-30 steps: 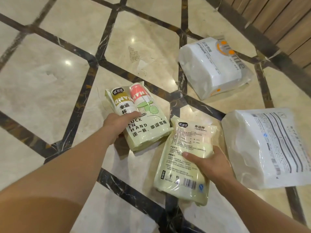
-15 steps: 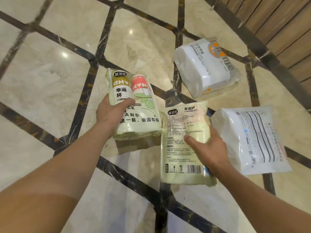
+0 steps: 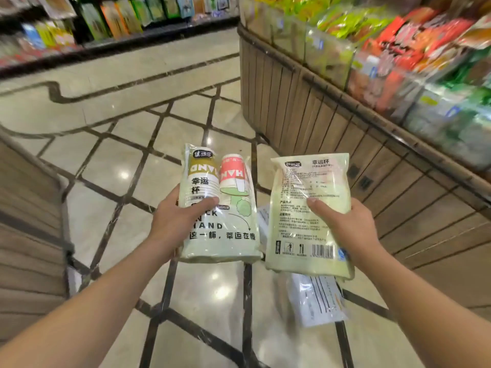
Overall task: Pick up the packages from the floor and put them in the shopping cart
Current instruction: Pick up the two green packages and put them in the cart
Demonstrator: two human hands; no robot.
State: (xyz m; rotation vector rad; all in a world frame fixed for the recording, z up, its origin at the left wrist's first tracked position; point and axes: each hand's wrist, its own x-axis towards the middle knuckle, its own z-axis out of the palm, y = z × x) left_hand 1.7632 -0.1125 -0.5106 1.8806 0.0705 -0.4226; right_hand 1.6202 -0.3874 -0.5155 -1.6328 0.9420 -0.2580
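Note:
My left hand point(image 3: 175, 221) grips a pale green cup package point(image 3: 228, 208) with a gold and a pink cup printed on its front, held upright above the floor. My right hand point(image 3: 342, 227) grips a second pale green package point(image 3: 305, 187), its back side with small print and a barcode facing me. Both packages are lifted side by side in front of me. Below them a white package point(image 3: 316, 301) lies on the marble floor, partly hidden by the right-hand package. Another white edge point(image 3: 263, 221) shows between the two held packages. No shopping cart is in view.
A wooden-slatted display stand point(image 3: 332, 134) loaded with bright snack bags runs along the right. Another wooden stand point(image 3: 29, 221) edges in at the left. Shelves of goods point(image 3: 106, 19) line the far aisle. Marble floor point(image 3: 127, 166) with dark inlay lines stretches ahead.
Both hands have lifted their green packages off the floor to chest height. My view has swung up from the floor to the store aisle, leaving the white packages below.

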